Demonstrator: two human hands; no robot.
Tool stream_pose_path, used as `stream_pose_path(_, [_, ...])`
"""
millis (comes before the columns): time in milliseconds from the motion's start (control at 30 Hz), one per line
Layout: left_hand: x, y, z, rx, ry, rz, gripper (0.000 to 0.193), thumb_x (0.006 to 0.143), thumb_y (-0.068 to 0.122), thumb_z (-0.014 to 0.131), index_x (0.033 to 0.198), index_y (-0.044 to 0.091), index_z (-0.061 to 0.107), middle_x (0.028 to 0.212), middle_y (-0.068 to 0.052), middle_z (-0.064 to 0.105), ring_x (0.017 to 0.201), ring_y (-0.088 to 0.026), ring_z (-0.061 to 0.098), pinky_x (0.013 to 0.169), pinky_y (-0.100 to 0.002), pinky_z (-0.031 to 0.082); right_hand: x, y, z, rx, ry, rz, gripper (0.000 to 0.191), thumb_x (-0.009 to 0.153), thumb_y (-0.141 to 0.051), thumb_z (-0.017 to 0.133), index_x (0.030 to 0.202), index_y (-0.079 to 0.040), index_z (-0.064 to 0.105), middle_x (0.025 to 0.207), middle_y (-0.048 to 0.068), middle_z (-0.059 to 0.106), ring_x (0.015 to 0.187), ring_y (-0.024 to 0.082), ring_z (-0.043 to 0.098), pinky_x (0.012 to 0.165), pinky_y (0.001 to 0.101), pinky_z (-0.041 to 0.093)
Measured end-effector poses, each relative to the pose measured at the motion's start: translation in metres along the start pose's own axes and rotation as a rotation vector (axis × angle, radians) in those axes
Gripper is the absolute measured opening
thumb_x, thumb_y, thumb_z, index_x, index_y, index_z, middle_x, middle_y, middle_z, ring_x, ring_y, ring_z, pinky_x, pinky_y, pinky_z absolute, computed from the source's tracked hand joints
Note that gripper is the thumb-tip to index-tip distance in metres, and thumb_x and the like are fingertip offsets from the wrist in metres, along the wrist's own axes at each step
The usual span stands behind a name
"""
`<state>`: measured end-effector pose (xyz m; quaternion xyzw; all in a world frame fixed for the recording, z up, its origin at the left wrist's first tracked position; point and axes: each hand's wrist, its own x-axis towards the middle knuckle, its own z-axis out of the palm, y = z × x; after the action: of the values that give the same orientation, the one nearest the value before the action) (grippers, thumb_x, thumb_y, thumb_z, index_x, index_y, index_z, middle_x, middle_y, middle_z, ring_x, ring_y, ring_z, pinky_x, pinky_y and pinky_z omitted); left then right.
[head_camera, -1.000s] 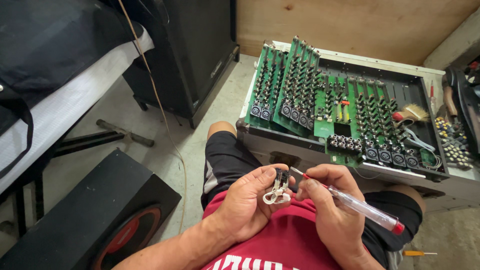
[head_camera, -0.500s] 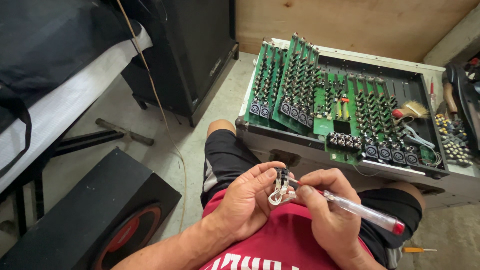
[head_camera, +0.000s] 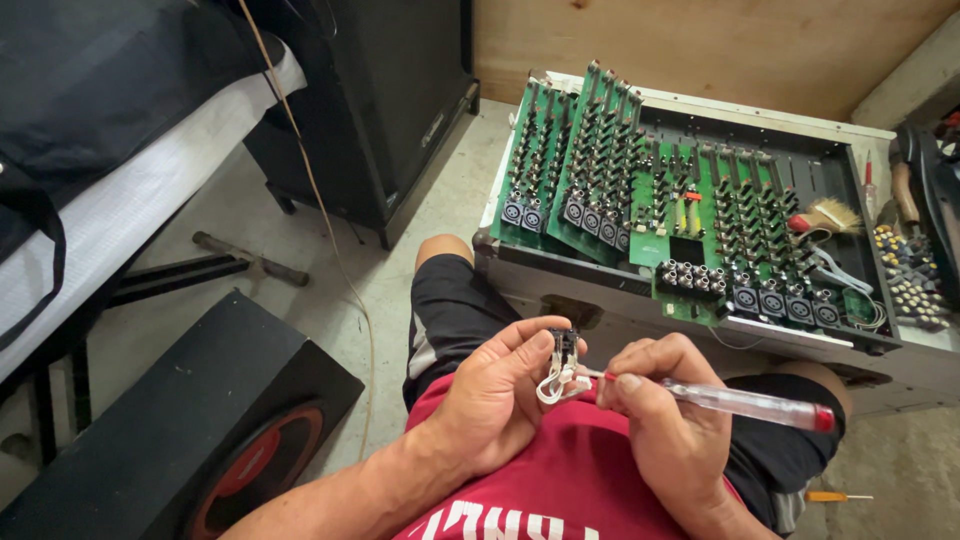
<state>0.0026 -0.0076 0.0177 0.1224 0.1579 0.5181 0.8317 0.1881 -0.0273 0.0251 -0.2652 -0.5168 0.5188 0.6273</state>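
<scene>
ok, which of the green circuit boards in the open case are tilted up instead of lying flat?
The two leftmost green boards, at the case's left end. They lean up on edge; the boards to their right lie flat inside.

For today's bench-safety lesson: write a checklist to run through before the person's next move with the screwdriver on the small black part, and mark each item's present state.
1. Left hand grips the small black part: ok.
2. Right hand holds the clear-handled screwdriver: ok.
3. Tip seated on the part: cannot tell, fingers hide it.
4. White wires clear of the tip: not ok, looped beside it.
5. Open chassis with green circuit boards within reach: ok.
</scene>
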Motion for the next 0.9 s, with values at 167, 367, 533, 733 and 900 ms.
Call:
stream_pose_path(167, [-0.001,-0.001,-0.002,-0.024,0.015,-0.002,0.028,0.104,0.011,0.058,0.13,0.002,0.061,0.102,-0.013,0.072,0.089,-0.023,0.073,0.084,-0.036,0.061,0.006,-0.001,0.01,-0.148,0.102,-0.009,0.013,0.101,0.003,0.053,0.111,0.003,0.061,0.095,0.013,0.069,0.078,0.015,0.064,0.072,0.0279,0.056])
stream_pose_path(367, [0.002,0.001,-0.001,0.002,0.039,0.046,0.026,0.102,0.011,0.058,0.127,0.003,0.061,0.103,-0.013,0.072,0.088,-0.023,0.073,0.082,-0.038,0.062,0.008,-0.01,0.019,-0.326,0.113,0.118,0.017,0.094,0.004,0.062,0.111,0.002,0.063,0.103,0.01,0.071,0.082,0.012,0.068,0.075,0.0265,0.058])
stream_pose_path(533, [0.005,0.003,-0.004,0.015,0.028,0.096,0.026,0.101,0.012,0.061,0.126,0.005,0.062,0.105,-0.011,0.073,0.088,-0.022,0.073,0.08,-0.038,0.062,0.008,-0.009,0.022,-0.3,0.11,0.121,0.018,0.093,0.007,0.066,0.11,0.001,0.064,0.102,0.009,0.072,0.083,0.011,0.068,0.077,0.0251,0.059])
stream_pose_path(733, [0.009,0.003,-0.008,0.085,-0.016,0.182,0.027,0.102,0.008,0.064,0.128,0.004,0.063,0.108,-0.011,0.073,0.089,-0.02,0.072,0.08,-0.035,0.062,0.009,-0.008,0.027,-0.38,0.066,0.042,0.028,0.086,0.009,0.073,0.11,-0.001,0.062,0.103,0.006,0.07,0.089,0.008,0.068,0.079,0.0225,0.057])
stream_pose_path(900, [0.007,0.006,-0.004,0.111,0.026,0.154,0.025,0.1,0.007,0.062,0.125,0.002,0.062,0.108,-0.013,0.074,0.092,-0.021,0.073,0.084,-0.035,0.061,0.013,-0.009,0.031,-0.394,0.063,0.03,0.024,0.088,0.008,0.074,0.107,-0.001,0.064,0.098,0.006,0.071,0.086,0.008,0.068,0.075,0.0228,0.057])
